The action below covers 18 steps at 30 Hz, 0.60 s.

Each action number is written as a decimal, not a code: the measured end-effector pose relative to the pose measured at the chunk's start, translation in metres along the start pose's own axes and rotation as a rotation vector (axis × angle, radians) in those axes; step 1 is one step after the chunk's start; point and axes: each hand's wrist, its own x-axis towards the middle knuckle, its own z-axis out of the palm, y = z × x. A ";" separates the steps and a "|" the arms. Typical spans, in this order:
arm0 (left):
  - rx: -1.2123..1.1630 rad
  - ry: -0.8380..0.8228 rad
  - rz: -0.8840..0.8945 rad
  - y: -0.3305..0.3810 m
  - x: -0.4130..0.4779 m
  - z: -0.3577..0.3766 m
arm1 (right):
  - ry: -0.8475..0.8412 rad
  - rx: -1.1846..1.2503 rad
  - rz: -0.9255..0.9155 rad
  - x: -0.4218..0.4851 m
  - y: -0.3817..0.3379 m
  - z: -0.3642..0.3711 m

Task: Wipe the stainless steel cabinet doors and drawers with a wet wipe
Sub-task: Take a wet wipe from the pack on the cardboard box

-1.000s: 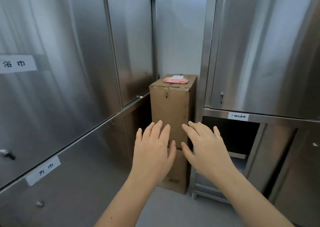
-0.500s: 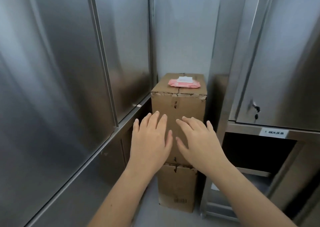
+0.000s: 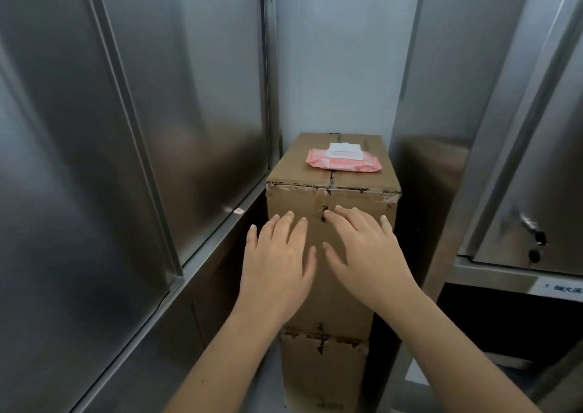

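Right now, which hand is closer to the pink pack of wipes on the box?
The right hand. It is spread open just below the wipes pack, in front of the cardboard box. The left hand is also open, farther off to the pack's left.

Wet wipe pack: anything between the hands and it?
Nothing visible. The wet wipe pack lies bare on top of the cardboard box; the left hand and right hand, both open, are before its front face, below the top edge.

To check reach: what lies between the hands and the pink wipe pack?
In the head view, only bare cardboard: the top box, its front face and taped edge, separates left hand and right hand from the wipe pack.
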 end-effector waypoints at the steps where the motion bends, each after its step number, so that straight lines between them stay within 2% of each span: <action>1: 0.014 0.009 0.004 0.000 0.014 0.008 | 0.014 0.003 -0.012 0.013 0.009 0.004; 10: 0.077 0.012 -0.039 0.000 0.136 0.061 | 0.076 0.047 -0.031 0.129 0.090 0.022; 18: 0.037 -0.073 -0.011 0.009 0.188 0.109 | 0.042 0.088 -0.010 0.166 0.129 0.049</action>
